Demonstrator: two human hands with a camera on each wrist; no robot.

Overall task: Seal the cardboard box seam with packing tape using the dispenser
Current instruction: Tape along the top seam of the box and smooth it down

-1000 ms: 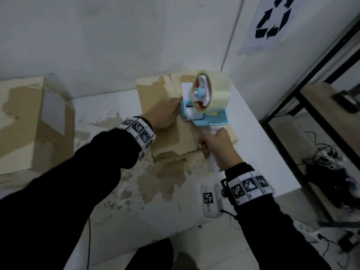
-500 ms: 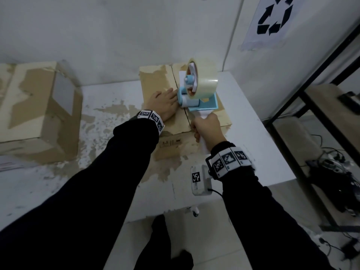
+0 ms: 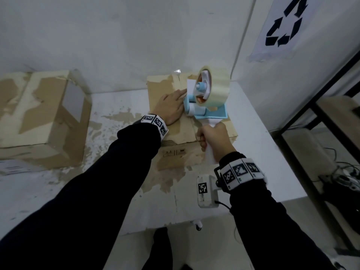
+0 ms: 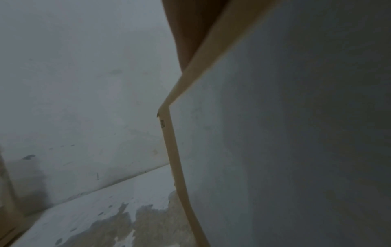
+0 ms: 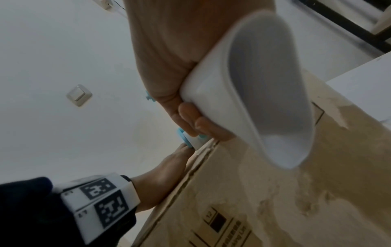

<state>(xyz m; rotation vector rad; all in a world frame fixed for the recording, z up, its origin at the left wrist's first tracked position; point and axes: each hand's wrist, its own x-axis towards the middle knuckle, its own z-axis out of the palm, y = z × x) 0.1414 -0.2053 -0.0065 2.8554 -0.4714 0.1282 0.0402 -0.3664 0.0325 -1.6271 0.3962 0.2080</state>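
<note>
Taping the box seam

Gripping the white handle of the tape dispenser (image 3: 204, 106), the right hand (image 3: 215, 138) has its fingers (image 5: 203, 122) curled tight round that handle, as the right wrist view shows close up. The dispenser's blue body sits on top of the cardboard box (image 3: 171, 133), over the seam (image 3: 180, 84) that runs between the two top flaps, with its roll of clear tape (image 3: 214, 87) standing upright above the box. The left hand (image 3: 172, 107) lies flat on the box's left flap, just beside the dispenser, fingers straight and touching the dispenser's near side; it holds nothing. In the left wrist view only the edge of the box and a bit of palm show, so the fingers cannot be judged from there.

The box stands on a white surface (image 3: 251, 121) with worn brown patches, its far end against the wall. To the left of the box, well apart, stands a second cardboard box (image 3: 44, 117) on the same surface. On the wall to the right of the box hangs a sheet with a recycling sign (image 3: 284, 24). A black metal shelf frame (image 3: 321, 117) stands to the right of the box, past the surface's edge.
</note>
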